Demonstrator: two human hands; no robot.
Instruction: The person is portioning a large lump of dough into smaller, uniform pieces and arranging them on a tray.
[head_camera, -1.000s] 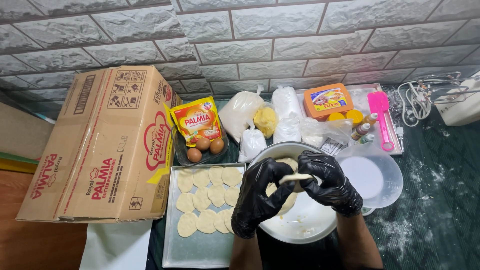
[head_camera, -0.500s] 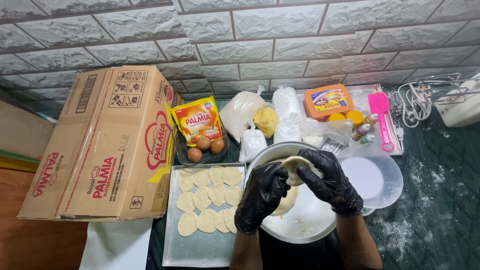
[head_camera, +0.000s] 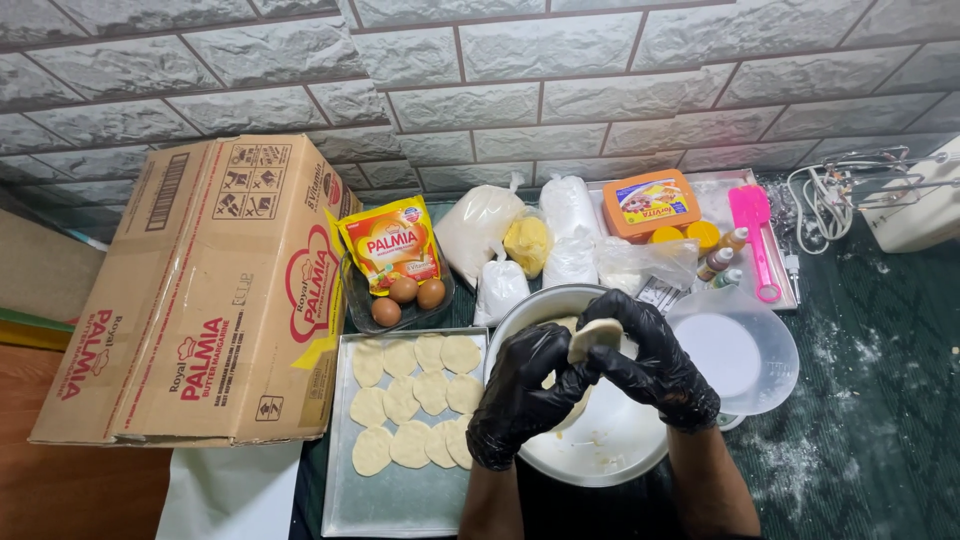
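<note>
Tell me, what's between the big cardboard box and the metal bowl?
In the head view, a flat baking tray lies between the cardboard box and the metal bowl, carrying rows of pale flattened dough rounds.

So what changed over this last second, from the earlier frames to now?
Little changed. Both gloved hands, the left hand and the right hand, stayed over the white bowl working one piece of dough; it now sits pinched between the fingertips, a little more gathered than a second ago. Nothing was picked up or let go. The tray of flat dough rounds, the cardboard box and the eggs stayed put.
</note>
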